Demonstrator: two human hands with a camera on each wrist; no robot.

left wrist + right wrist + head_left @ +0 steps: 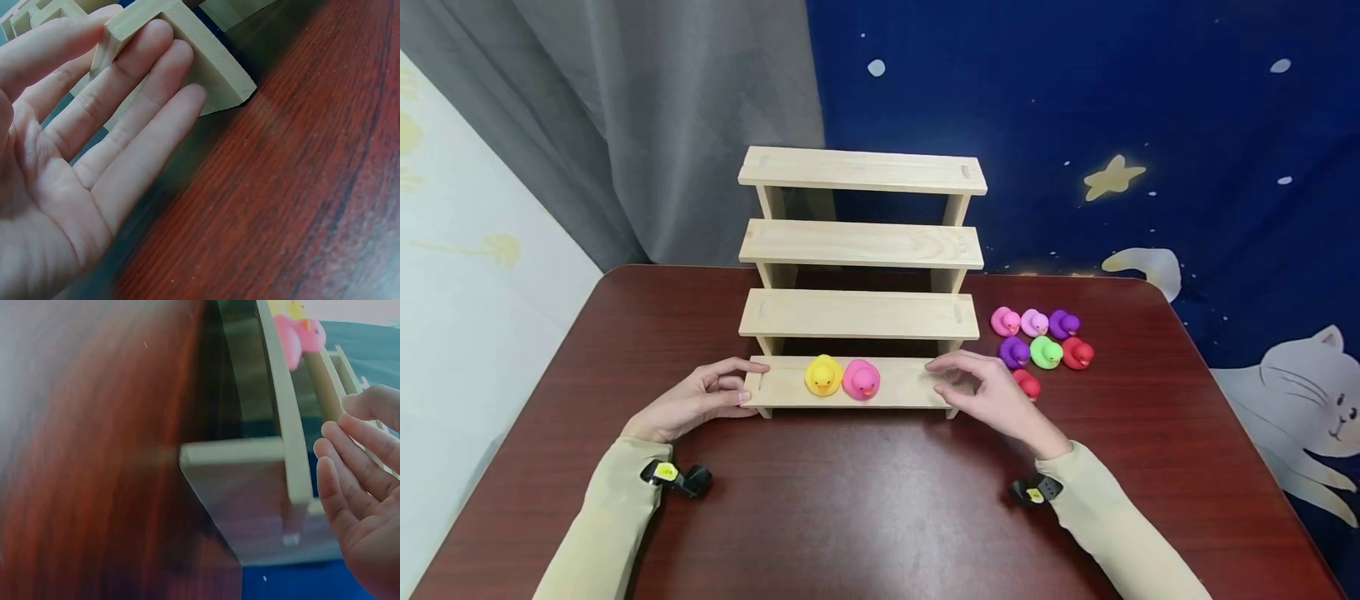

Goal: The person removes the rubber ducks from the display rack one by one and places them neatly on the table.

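Note:
A pale wooden stepped rack (pixel 859 315) with several tiers stands on the table. On its lowest step sit a yellow rubber duck (pixel 823 377) and a pink rubber duck (pixel 861 380), side by side. My left hand (pixel 700 395) grips the left end of that step, the index finger on top and the thumb at the front edge. In the left wrist view, other fingers (pixel 181 56) reach beneath the board. Over the step's right end is my right hand (pixel 988 392), thumb and index finger apart, holding nothing. The right wrist view shows its fingers (pixel 334 487) beside the rack.
Right of the rack, several more rubber ducks (pixel 1047 352) in pink, purple, green and red lie grouped on the dark red-brown table (pixel 850 508). A grey curtain (pixel 700 125) and a blue patterned cloth (pixel 1037 108) hang behind. The upper tiers (pixel 865 171) rise toward the back.

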